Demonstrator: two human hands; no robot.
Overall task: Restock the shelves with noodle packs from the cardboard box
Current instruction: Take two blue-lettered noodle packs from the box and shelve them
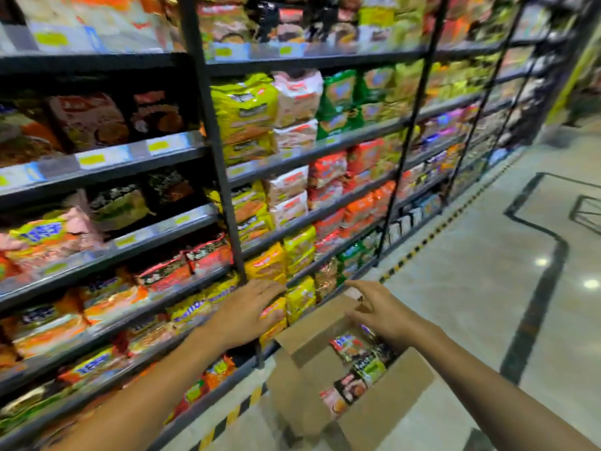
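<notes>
Both forearms reach up from the bottom edge. Left hand (247,312), fingers straight and spread, lies against yellow-orange packs (271,315) on the shelves (208,219) at centre; its grip holds nothing. Right hand (379,312), fingers loosely spread, hovers empty over the open cardboard box (383,408) at lower centre, noodle packs (356,369) inside. Labels are too blurred to read.

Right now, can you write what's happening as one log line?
left hand: open, by yellow packs on shelf | right hand: open, over cardboard box | noodle packs: in box | nothing held
</notes>
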